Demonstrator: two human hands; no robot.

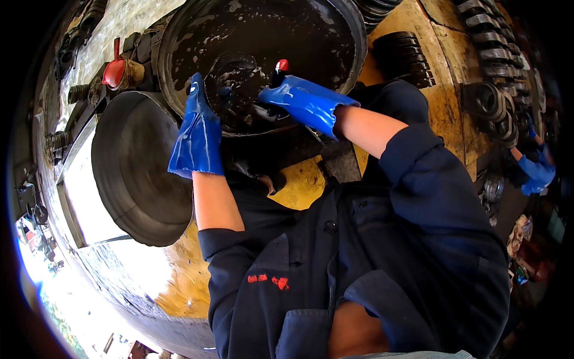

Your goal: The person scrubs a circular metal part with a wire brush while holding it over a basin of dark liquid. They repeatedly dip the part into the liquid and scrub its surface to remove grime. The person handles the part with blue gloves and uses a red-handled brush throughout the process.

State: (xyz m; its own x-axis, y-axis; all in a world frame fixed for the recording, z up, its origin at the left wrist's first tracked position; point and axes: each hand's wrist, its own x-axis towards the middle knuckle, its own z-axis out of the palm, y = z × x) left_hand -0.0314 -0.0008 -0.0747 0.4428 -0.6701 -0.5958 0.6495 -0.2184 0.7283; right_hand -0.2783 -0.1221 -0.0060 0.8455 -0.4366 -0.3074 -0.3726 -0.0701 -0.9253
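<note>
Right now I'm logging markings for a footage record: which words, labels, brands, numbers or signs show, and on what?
Red characters on the chest of the dark jacket: present, not copied here.
Pale marks on the left glove: too small to tell as text.
No other lettering can be made out.

Tub (359, 45) cut by top edge, bottom hidden under dark liquid (287, 30). Dark part (236, 63) inside, outline lost in the murk, kind unclear. Left grip (200, 119): some fingers hidden behind the glove, can't tell if it holds the part. Right grip (302, 99) covers lower end of red-tipped stick (282, 64), tool type unclear. Ribbed stack (376, 7) cut at top. Another person's gloved hand (535, 173) far right, small, blurry. Lower-left background washed out, small items unclear.
</note>
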